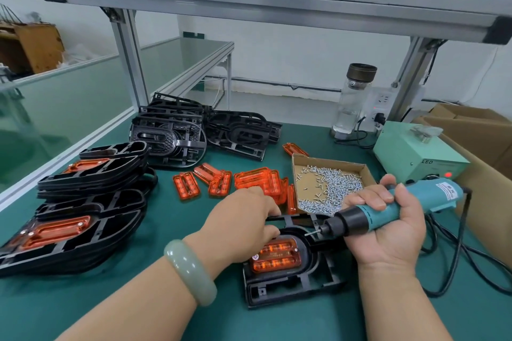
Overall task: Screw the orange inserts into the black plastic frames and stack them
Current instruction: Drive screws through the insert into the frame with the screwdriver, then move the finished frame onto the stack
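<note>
The black frame point(291, 277) is being held flat on the green mat point(166, 299), directly below both hands, with the orange insert point(275, 256) seated in its recess. The insert's long axis is lying left to right. The left hand point(243, 227) is being pressed on the insert's upper left edge, fingers curled down; whether a screw is being pinched cannot be told. The electric screwdriver point(388, 210) is being gripped in the closed right hand point(388, 230), its bit pointing left toward the insert's upper right corner, just above it. The right hand is judged nearer the next screw point.
</note>
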A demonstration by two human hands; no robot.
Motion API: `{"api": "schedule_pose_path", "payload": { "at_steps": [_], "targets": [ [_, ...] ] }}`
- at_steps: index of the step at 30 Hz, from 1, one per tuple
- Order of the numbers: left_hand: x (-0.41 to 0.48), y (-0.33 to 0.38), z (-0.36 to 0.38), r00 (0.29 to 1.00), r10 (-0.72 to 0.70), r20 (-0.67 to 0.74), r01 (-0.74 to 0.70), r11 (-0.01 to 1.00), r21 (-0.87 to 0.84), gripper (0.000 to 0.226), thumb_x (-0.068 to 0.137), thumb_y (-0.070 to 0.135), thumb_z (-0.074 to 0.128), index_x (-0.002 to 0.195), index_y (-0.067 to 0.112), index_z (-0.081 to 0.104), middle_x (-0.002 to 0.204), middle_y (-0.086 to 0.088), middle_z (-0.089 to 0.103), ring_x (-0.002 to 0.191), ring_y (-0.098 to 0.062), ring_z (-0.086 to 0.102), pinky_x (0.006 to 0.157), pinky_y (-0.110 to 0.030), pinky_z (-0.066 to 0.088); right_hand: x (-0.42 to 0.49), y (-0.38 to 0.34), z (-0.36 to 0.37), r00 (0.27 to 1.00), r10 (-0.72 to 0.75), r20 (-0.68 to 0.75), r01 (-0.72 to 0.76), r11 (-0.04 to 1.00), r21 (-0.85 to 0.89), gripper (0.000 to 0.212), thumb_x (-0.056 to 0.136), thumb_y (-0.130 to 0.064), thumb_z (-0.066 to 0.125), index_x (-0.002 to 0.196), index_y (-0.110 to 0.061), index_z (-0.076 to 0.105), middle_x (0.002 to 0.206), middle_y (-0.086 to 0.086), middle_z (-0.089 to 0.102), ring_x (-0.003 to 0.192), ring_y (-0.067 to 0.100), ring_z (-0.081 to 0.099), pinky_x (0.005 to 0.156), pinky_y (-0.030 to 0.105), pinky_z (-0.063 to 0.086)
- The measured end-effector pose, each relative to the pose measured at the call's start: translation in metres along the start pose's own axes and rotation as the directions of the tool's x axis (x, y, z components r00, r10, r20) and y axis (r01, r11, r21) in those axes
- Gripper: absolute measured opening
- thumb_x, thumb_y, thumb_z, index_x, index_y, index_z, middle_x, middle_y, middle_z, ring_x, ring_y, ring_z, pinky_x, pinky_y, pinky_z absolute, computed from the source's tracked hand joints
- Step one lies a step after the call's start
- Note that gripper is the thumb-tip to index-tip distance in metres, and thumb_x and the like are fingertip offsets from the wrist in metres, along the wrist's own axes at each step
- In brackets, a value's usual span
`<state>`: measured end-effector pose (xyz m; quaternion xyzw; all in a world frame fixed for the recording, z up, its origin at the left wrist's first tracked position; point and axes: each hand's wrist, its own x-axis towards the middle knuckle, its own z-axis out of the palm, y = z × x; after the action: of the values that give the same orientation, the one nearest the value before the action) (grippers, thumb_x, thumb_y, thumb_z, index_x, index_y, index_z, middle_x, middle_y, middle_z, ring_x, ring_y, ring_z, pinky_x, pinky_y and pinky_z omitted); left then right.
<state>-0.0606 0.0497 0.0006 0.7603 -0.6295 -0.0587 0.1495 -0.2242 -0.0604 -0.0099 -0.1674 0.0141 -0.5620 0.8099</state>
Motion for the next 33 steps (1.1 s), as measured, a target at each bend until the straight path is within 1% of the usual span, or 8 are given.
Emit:
{"api": "schedule_pose_path", "payload": {
  "at_steps": [11, 16, 20, 23, 25, 27, 29, 33],
  "targets": [
    [-0.035, -0.025, -0.045, 0.988, -0.127, -0.088, 0.137, 0.983, 0.118, 0.026, 0.085, 0.047, 0.057, 0.109, 0.038, 0.061, 0.101, 0.014, 0.051, 0.102, -0.013, 0.053, 0.087, -0.032, 0.047, -0.003, 0.001, 0.001, 1.0, 0.003, 0.0, -0.003, 1.0, -0.01, 0.054, 0.04, -0.019, 0.089, 0.085, -0.02, 0.059, 0.06, -0.013, 0.043, 0.046, 0.0, 0.044, 0.054, 0.017, 0.044],
    [-0.057, -0.047, -0.085, 0.985, -0.133, -0.108, 0.148, 0.979, 0.141, 0.016, 0.081, 0.042, 0.062, 0.096, 0.038, 0.066, 0.081, 0.013, 0.06, 0.082, -0.008, 0.059, 0.078, -0.03, 0.049, -0.003, 0.005, 0.0, 0.997, 0.008, -0.078, -0.012, 0.999, -0.045, 0.012, 0.074, -0.024, 0.057, 0.085, -0.022, 0.055, 0.058, -0.013, 0.043, 0.045, -0.001, 0.043, 0.053, 0.016, 0.044],
    [-0.077, -0.079, -0.108, 0.971, -0.184, -0.154, 0.201, 0.974, 0.105, 0.028, 0.078, 0.038, 0.068, 0.099, 0.05, 0.054, 0.077, 0.015, 0.059, 0.074, -0.001, 0.057, 0.072, -0.033, 0.049, -0.004, 0.009, -0.003, 0.996, 0.014, -0.084, -0.019, 0.998, -0.066, 0.009, 0.077, -0.025, 0.051, 0.085, -0.022, 0.055, 0.057, -0.013, 0.043, 0.045, -0.001, 0.043, 0.053, 0.016, 0.044],
    [-0.091, -0.109, -0.116, 0.952, -0.224, -0.208, 0.248, 0.964, 0.097, 0.037, 0.074, 0.03, 0.075, 0.089, 0.059, 0.057, 0.081, 0.026, 0.058, 0.069, 0.004, 0.057, 0.063, -0.026, 0.047, -0.005, 0.012, -0.003, 0.996, 0.029, -0.088, -0.036, 0.996, -0.081, 0.009, 0.076, -0.024, 0.052, 0.084, -0.022, 0.054, 0.058, -0.013, 0.043, 0.045, -0.001, 0.043, 0.053, 0.016, 0.043],
    [-0.098, -0.129, -0.118, 0.935, -0.252, -0.249, 0.281, 0.956, 0.089, 0.052, 0.07, 0.026, 0.08, 0.082, 0.069, 0.054, 0.076, 0.026, 0.058, 0.07, 0.003, 0.058, 0.064, -0.03, 0.048, -0.005, 0.013, -0.003, 0.995, 0.038, -0.092, -0.046, 0.996, -0.08, 0.009, 0.076, -0.024, 0.052, 0.085, -0.022, 0.054, 0.058, -0.013, 0.043, 0.045, -0.001, 0.043, 0.053, 0.016, 0.043],
    [-0.103, -0.147, -0.118, 0.928, -0.26, -0.267, 0.292, 0.952, 0.087, 0.063, 0.068, 0.022, 0.082, 0.082, 0.075, 0.05, 0.082, 0.032, 0.058, 0.071, 0.001, 0.058, 0.066, -0.034, 0.049, -0.005, 0.014, -0.003, 0.994, 0.042, -0.098, -0.05, 0.996, -0.08, 0.007, 0.078, -0.023, 0.052, 0.085, -0.022, 0.054, 0.058, -0.013, 0.043, 0.045, -0.001, 0.043, 0.052, 0.016, 0.044],
    [-0.107, -0.164, -0.117, 0.929, -0.259, -0.266, 0.29, 0.953, 0.085, 0.068, 0.067, 0.019, 0.083, 0.082, 0.076, 0.049, 0.087, 0.037, 0.055, 0.071, 0.001, 0.057, 0.066, -0.034, 0.048, -0.005, 0.015, -0.004, 0.993, 0.05, -0.107, -0.06, 0.994, -0.086, 0.005, 0.084, -0.022, 0.048, 0.085, -0.022, 0.053, 0.058, -0.013, 0.043, 0.045, 0.0, 0.043, 0.052, 0.016, 0.044],
    [-0.109, -0.188, -0.114, 0.924, -0.28, -0.261, 0.311, 0.946, 0.087, 0.057, 0.066, 0.016, 0.084, 0.067, 0.065, 0.054, 0.071, 0.032, 0.053, 0.071, 0.005, 0.052, 0.064, -0.03, 0.04, -0.004, 0.017, -0.005, 0.987, 0.076, -0.139, -0.09, 0.992, -0.093, 0.014, 0.091, -0.022, 0.043, 0.083, -0.023, 0.055, 0.058, -0.013, 0.043, 0.045, 0.001, 0.043, 0.053, 0.016, 0.042]
  ]
}}
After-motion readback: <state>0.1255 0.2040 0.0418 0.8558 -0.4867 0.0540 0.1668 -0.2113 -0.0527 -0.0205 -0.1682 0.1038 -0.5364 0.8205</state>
